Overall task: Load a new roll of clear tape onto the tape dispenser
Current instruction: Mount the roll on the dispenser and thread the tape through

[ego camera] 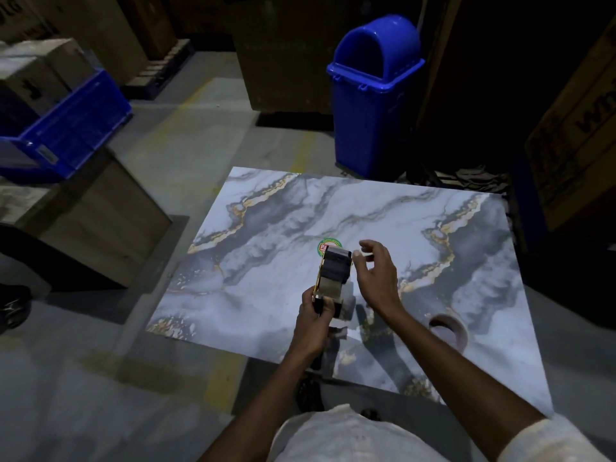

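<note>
**A:** Head camera looks down on a marble-patterned board (450,228) laid on the floor. The left hand (315,316) is clenched round the handle of the tape dispenser (333,278), lifting it above the board with its front end pointing away from the person.

**B:** And the other one?

**A:** The right hand (375,268) hangs just beside the dispenser's head, fingers spread and loosely curled, grasping nothing that I can make out. In this dim light there may be a thin strip at the fingertips, but I cannot tell.

**B:** Where is the roll?

**A:** A tape roll (448,331) lies on the board near the right forearm, well apart from the dispenser. It looks brownish and could be only a bare core.

**B:** How would it handle?

**A:** I'd judge a roll like that light and stiff, its clear face slippery and sticky at the loose end. Best taken by the outer rim with thumb and fingers, hole kept free for the hub. The dispenser should stay held by the handle, away from the cutting blade at the front.

**B:** A blue bin (375,95) stands beyond the board.
</note>
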The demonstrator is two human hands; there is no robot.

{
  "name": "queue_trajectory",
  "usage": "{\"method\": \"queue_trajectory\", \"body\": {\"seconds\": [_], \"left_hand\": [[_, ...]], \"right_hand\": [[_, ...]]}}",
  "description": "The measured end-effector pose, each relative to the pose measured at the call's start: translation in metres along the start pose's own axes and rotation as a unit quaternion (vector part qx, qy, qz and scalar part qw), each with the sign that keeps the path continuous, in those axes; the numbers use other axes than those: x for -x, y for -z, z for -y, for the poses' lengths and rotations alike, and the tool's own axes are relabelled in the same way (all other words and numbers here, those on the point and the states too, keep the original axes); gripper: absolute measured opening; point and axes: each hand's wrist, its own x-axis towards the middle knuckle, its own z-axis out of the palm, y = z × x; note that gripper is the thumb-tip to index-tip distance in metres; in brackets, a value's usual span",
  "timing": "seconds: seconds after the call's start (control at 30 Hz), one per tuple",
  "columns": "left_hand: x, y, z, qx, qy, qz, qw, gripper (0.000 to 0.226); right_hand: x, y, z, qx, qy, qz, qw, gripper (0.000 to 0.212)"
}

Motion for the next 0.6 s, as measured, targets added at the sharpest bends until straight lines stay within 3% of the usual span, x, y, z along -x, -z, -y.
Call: {"method": "queue_trajectory", "body": {"seconds": [0.13,0.27,0.47,0.6], "left_hand": [[0.000,-0.003,-0.002,0.006,0.025,-0.029,0.999,0.040],[-0.002,-0.005,-0.006,0.042,0.052,-0.065,0.996,0.035],[-0.005,-0.007,-0.015,0.027,0.063,-0.091,0.993,0.051],[-0.007,-0.006,-0.017,0.036,0.081,-0.084,0.993,0.059]], "right_hand": [[0.050,-0.004,-0.020,-0.106,-0.093,0.063,0.988,0.058],[0.072,-0.013,-0.034,-0.149,-0.126,0.125,0.973,0.075],[0.065,-0.019,-0.025,-0.130,-0.167,0.085,0.974,0.086],[0.057,-0.023,-0.021,-0.081,-0.163,0.064,0.981,0.082]]}}
